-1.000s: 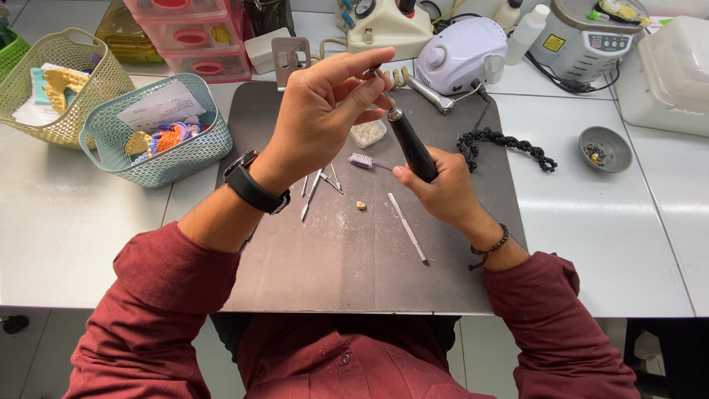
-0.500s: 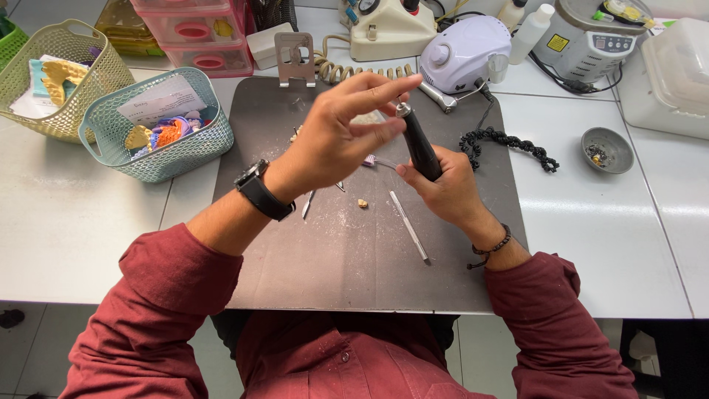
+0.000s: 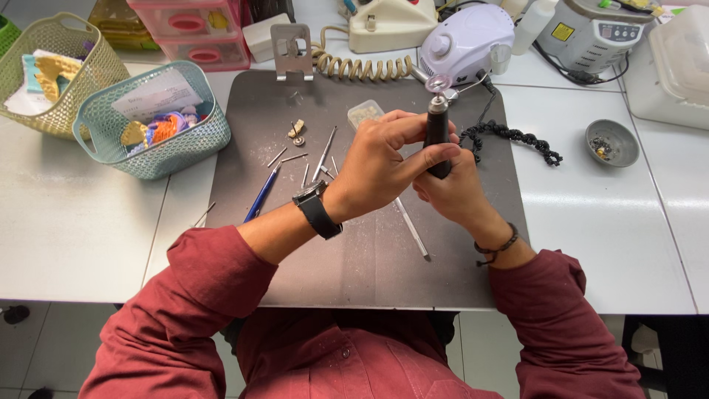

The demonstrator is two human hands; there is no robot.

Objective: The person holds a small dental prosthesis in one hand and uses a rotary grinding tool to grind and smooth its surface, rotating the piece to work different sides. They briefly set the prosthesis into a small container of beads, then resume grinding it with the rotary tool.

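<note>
While red sleeves [image 3: 221,295] frame the near edge, both hands meeting over the middle of the dark mat [image 3: 369,258] on the white bench [image 3: 74,236]. Right hand [image 3: 454,192], beaded bracelet at the wrist, fingers wrapped tight round the lower body of the black handpiece [image 3: 437,137], held upright, a small pale disc at its far tip. Left hand [image 3: 377,166], black watch [image 3: 316,209] on the wrist, crossing in from the left, fingers closed on the same handpiece higher up, thumb and forefinger pinching its shaft. Whether anything small sits between those fingertips: cannot tell.

Just beneath the hands, a long thin metal tool [image 3: 412,229] lying on the mat, running near-right. To the left, a blue pen-like tool [image 3: 261,193] and several loose metal pins [image 3: 295,157] scattered on the mat, plus a small tan piece [image 3: 296,129] farther off. Right of the handpiece, a black coiled cord [image 3: 517,137] trailing across the mat edge. Further right on the bench, a small grey dish [image 3: 611,142].

Far left, a teal basket [image 3: 185,144] holding paper and coloured bits, a yellow-green basket [image 3: 81,81] beside it. At the far edge: a metal stand [image 3: 290,50], a beige coiled cable [image 3: 354,68], a lilac motor unit [image 3: 467,37], pink drawers [image 3: 196,29] and a grey appliance [image 3: 594,29].
</note>
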